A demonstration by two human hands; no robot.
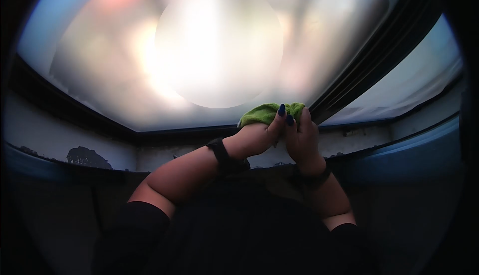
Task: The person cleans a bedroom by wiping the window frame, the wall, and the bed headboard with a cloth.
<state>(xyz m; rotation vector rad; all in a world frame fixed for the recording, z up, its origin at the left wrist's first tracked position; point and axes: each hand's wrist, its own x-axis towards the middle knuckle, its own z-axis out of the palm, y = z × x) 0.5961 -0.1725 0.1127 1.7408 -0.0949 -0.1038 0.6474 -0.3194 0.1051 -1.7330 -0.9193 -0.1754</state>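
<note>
A bright green cloth (pixel 264 114) is bunched up at the lower edge of a large window (pixel 110 65), near the dark upright frame bar. My left hand (pixel 262 134) grips the cloth from the left, its thumb with a dark blue nail pointing up. Close against it on the right, my right hand (pixel 302 137) holds the other end of the cloth, thumb and fingers raised. Both hands nearly touch. The fingers behind the cloth are hidden.
A thick black frame bar (pixel 369 55) slants up to the right, with a second pane (pixel 399 88) beyond it. Below the glass runs a pale sill (pixel 159 157) with peeling patches. A dark band is on each wrist.
</note>
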